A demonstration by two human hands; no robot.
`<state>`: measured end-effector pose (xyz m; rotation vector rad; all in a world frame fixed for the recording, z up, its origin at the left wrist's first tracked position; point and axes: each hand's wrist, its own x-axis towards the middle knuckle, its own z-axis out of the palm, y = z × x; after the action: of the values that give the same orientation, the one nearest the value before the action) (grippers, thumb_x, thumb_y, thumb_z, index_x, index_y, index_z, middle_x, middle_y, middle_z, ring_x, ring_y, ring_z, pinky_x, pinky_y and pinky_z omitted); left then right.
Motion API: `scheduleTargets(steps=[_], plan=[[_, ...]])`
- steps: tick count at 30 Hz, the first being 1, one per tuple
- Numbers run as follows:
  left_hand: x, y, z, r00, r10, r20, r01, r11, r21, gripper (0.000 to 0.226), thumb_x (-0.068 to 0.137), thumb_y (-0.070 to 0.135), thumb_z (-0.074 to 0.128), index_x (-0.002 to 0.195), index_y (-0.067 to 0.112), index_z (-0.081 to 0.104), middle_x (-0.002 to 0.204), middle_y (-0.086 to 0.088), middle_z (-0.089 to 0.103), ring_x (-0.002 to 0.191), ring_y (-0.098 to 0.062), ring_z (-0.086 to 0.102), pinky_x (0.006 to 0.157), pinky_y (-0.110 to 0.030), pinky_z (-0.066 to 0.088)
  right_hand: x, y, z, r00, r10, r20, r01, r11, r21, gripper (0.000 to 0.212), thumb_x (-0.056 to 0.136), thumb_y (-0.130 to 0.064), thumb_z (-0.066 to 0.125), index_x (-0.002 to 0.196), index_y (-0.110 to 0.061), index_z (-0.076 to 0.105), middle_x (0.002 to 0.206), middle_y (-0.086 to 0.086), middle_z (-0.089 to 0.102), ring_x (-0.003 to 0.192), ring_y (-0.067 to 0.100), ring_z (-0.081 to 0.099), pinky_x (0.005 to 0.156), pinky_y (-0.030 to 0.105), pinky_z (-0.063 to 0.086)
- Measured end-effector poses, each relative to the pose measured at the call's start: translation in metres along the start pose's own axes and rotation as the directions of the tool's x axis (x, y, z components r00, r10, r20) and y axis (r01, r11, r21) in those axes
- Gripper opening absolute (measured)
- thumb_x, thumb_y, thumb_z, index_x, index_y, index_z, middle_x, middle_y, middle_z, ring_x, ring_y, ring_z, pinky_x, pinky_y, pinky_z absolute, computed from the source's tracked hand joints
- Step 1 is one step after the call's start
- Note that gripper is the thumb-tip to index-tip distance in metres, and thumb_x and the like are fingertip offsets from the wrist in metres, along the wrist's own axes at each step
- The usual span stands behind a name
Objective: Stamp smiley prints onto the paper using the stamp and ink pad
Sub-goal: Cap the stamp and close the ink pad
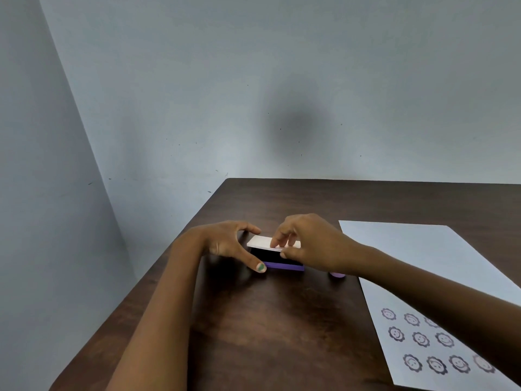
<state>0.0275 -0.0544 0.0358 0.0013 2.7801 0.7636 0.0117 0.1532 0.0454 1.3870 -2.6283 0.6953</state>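
Observation:
A purple ink pad (284,266) lies on the dark wooden table, its white lid (260,241) tilted partly up over the black pad. My right hand (307,244) pinches the lid's front edge between thumb and fingers. My left hand (234,244) braces the pad's left end, thumb on the near corner of the base and fingers at the far side. A small purple stamp (337,275) stands on the table just under my right wrist, mostly hidden. The white paper (417,255) lies to the right, with several rows of smiley prints (420,338) near its front.
The table (267,320) sits in a corner, with grey walls behind and to the left. Its left edge runs diagonally close to my left forearm. My right forearm crosses over the paper.

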Motion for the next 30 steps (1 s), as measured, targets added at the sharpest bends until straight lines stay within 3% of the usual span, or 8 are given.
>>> scheduleTargets(steps=[6, 9, 13, 16, 21, 26, 30], plan=[[0.004, -0.001, 0.001, 0.999, 0.028, -0.017, -0.028, 0.999, -0.038, 0.080, 0.061, 0.049, 0.081, 0.131, 0.040, 0.044, 0.148, 0.007, 0.034, 0.127, -0.015, 0.033, 0.097, -0.028, 0.027, -0.002, 0.003, -0.001, 1.000, -0.004, -0.014, 0.004, 1.000, -0.004, 0.014, 0.083, -0.015, 0.064, 0.093, -0.020, 0.072, 0.095, -0.002, 0.070, 0.075, 0.004, 0.057, 0.064, 0.010, 0.042], [0.004, -0.002, 0.001, 0.998, 0.050, -0.025, -0.051, 0.998, -0.043, 0.071, 0.062, 0.048, 0.081, 0.125, 0.042, 0.049, 0.143, 0.008, 0.038, 0.115, -0.011, 0.034, 0.094, -0.027, 0.029, 0.000, 0.007, -0.006, 1.000, 0.006, -0.028, -0.007, 0.999, -0.037, 0.017, 0.083, -0.024, 0.064, 0.099, -0.020, 0.070, 0.101, 0.000, 0.069, 0.086, 0.009, 0.060, 0.075, 0.023, 0.049], [0.004, -0.004, 0.000, 0.998, 0.057, -0.017, -0.058, 0.997, -0.050, 0.064, 0.061, 0.046, 0.083, 0.118, 0.044, 0.054, 0.136, 0.009, 0.043, 0.113, -0.012, 0.037, 0.091, -0.026, 0.032, 0.004, 0.011, -0.009, 0.975, 0.114, 0.193, -0.075, 0.977, -0.198, 0.053, 0.077, -0.045, 0.067, 0.122, -0.022, 0.054, 0.123, -0.001, 0.057, 0.112, 0.017, 0.050, 0.095, 0.041, 0.043], [0.003, -0.004, 0.000, 0.998, 0.056, -0.029, -0.057, 0.998, -0.030, 0.068, 0.057, 0.049, 0.084, 0.119, 0.045, 0.055, 0.137, 0.010, 0.043, 0.119, -0.014, 0.038, 0.097, -0.030, 0.034, 0.007, 0.014, -0.006, 0.950, 0.140, 0.280, -0.086, 0.977, -0.194, 0.063, 0.075, -0.045, 0.070, 0.129, -0.021, 0.049, 0.130, 0.000, 0.053, 0.115, 0.017, 0.049, 0.096, 0.035, 0.041], [0.003, -0.003, 0.000, 0.998, 0.058, -0.040, -0.059, 0.998, -0.025, 0.068, 0.057, 0.047, 0.085, 0.119, 0.042, 0.057, 0.139, 0.008, 0.045, 0.124, -0.017, 0.039, 0.105, -0.034, 0.034, 0.009, 0.016, -0.004, 0.965, 0.118, 0.234, -0.088, 0.987, -0.135, 0.059, 0.074, -0.039, 0.073, 0.126, -0.018, 0.054, 0.126, 0.002, 0.057, 0.106, 0.015, 0.052, 0.079, 0.021, 0.037], [0.003, -0.001, 0.001, 0.997, 0.060, -0.054, -0.062, 0.998, -0.032, 0.066, 0.056, 0.045, 0.086, 0.117, 0.041, 0.059, 0.134, 0.009, 0.048, 0.120, -0.017, 0.042, 0.097, -0.029, 0.034, 0.007, 0.015, -0.001, 0.971, 0.120, 0.208, -0.078, 0.977, -0.201, 0.056, 0.078, -0.041, 0.068, 0.126, -0.019, 0.052, 0.126, 0.003, 0.057, 0.107, 0.018, 0.051, 0.079, 0.024, 0.038], [0.005, 0.003, 0.005, 0.993, 0.077, -0.088, -0.080, 0.996, -0.025, 0.068, 0.059, 0.045, 0.084, 0.122, 0.039, 0.057, 0.135, 0.009, 0.050, 0.118, -0.014, 0.042, 0.092, -0.026, 0.032, 0.004, 0.014, 0.003, 0.955, 0.159, 0.252, -0.063, 0.935, -0.348, 0.051, 0.087, -0.039, 0.056, 0.131, -0.014, 0.047, 0.130, 0.010, 0.055, 0.110, 0.026, 0.053, 0.087, 0.031, 0.044]])
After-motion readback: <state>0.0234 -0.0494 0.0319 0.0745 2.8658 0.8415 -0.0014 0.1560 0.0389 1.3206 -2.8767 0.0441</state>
